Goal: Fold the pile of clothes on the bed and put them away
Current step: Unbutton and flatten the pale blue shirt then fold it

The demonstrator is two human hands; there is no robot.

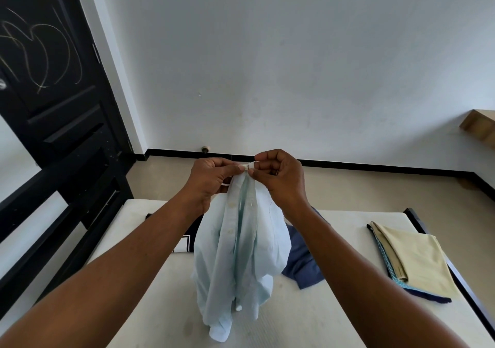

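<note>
A pale blue button shirt point(241, 254) hangs in the air over the white mattress point(321, 321), its lower end touching the bed. My left hand point(211, 179) and my right hand point(281, 179) pinch its top edge close together at the collar. Behind the shirt lie a dark blue garment point(301, 264) and a navy and white garment point(184, 240), both partly hidden. At the right side of the bed sits a folded stack point(417, 259) with a beige piece on top and teal and navy pieces under it.
A black door point(53, 80) stands at the left with a black bed frame point(67, 208) below it. A white wall runs behind the bed. A wooden shelf point(479, 128) juts out at the far right. Tiled floor shows beyond the mattress.
</note>
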